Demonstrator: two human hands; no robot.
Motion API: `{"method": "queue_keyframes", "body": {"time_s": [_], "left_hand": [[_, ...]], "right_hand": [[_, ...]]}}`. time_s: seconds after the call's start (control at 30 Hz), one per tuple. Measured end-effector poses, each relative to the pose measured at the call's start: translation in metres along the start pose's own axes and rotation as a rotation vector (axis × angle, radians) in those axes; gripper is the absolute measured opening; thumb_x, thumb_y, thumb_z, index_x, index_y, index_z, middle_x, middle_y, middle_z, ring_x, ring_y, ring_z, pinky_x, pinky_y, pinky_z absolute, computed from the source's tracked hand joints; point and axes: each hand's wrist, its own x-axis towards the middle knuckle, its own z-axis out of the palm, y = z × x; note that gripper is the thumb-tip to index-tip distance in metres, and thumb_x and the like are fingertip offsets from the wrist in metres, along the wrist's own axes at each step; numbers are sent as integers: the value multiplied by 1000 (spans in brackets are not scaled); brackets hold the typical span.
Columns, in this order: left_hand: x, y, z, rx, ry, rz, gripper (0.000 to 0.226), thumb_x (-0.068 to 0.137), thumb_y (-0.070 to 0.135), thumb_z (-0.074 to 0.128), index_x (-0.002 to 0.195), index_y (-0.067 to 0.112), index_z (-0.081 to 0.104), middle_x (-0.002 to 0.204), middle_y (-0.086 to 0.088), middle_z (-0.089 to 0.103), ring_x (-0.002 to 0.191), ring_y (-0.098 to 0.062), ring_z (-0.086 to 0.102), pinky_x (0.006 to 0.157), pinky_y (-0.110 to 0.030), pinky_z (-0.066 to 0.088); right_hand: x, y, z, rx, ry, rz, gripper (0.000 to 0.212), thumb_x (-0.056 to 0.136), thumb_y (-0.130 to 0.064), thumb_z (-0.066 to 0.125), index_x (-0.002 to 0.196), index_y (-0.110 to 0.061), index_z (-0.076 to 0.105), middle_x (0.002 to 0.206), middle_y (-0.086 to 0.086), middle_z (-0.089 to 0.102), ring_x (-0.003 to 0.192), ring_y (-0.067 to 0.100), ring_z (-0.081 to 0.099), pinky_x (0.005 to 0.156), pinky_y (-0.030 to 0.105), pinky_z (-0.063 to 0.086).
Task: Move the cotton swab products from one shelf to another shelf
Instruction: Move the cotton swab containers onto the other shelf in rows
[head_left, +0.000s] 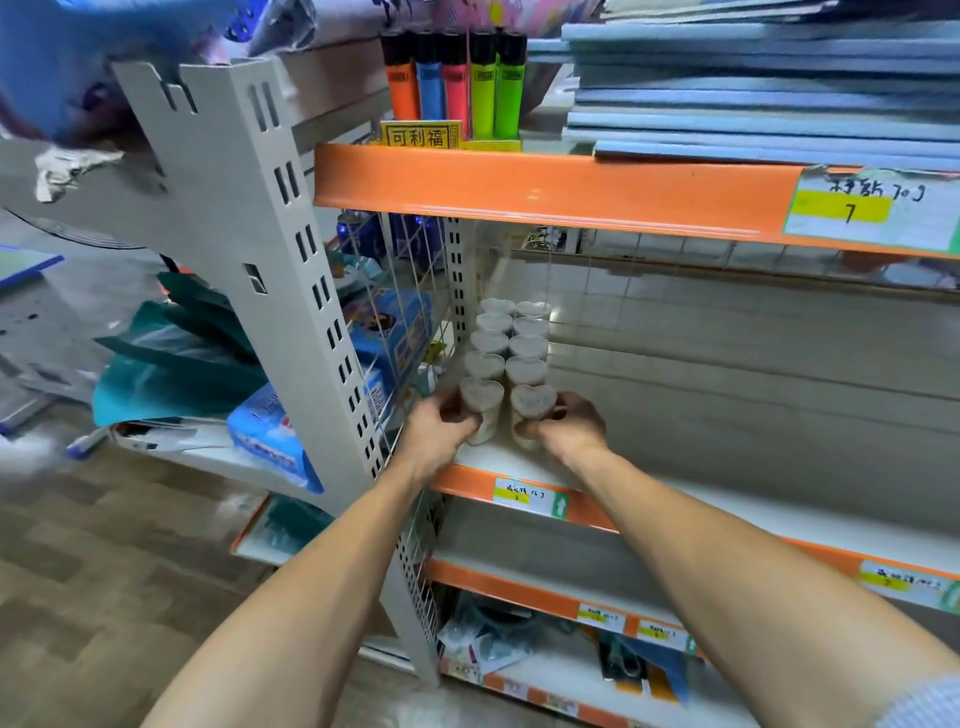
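Observation:
Several clear heart-shaped tubs of cotton swabs (511, 343) stand in two rows at the left end of the middle shelf (727, 512), running from front to back. My left hand (441, 423) grips the front tub of the left row (482, 402). My right hand (569, 423) grips the front tub of the right row (532, 408). Both tubs stand on the shelf board near its orange front edge. My forearms reach in from below.
A wire grid divider (410, 291) and a grey slotted upright (291, 270) bound the shelf on the left. The upper shelf (519, 182) carries coloured lighters (452, 83) and stacked blue books (753, 93). Lower shelves hold small packets (488, 644). Tissue packs (270, 436) lie on the neighbouring rack.

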Motion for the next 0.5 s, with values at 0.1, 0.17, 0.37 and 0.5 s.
{"method": "queue_keyframes", "body": {"time_s": [0.1, 0.17, 0.37, 0.5], "left_hand": [[1, 1, 0, -28, 4, -21, 50, 83, 21, 73, 132, 23, 59, 120, 9, 68, 113, -6, 62, 105, -32, 46], [1, 3, 1, -44, 11, -28, 49, 85, 18, 72, 132, 23, 59, 119, 9, 68, 114, -7, 62, 103, -29, 46], [-2, 8, 1, -74, 42, -72, 50, 87, 13, 68, 135, 23, 55, 121, 6, 65, 110, -10, 60, 99, -34, 49], [-5, 15, 1, -94, 38, -87, 50, 90, 10, 65, 136, 23, 53, 116, 8, 63, 106, -8, 57, 97, -32, 48]], "right_hand": [[4, -1, 6, -20, 9, -3, 46, 66, -26, 84, 109, -18, 67, 105, 2, 72, 86, 19, 65, 72, 23, 49], [6, -1, 10, -26, 19, -11, 47, 67, -26, 84, 110, -18, 67, 108, 3, 72, 93, 21, 68, 76, 25, 52], [8, -1, 17, -9, 23, -37, 43, 70, -27, 84, 107, -17, 66, 111, 5, 71, 97, 23, 68, 77, 26, 51], [8, -2, 18, -14, 14, -51, 25, 71, -27, 83, 77, -25, 59, 100, 5, 74, 87, 22, 67, 73, 27, 51]]}}
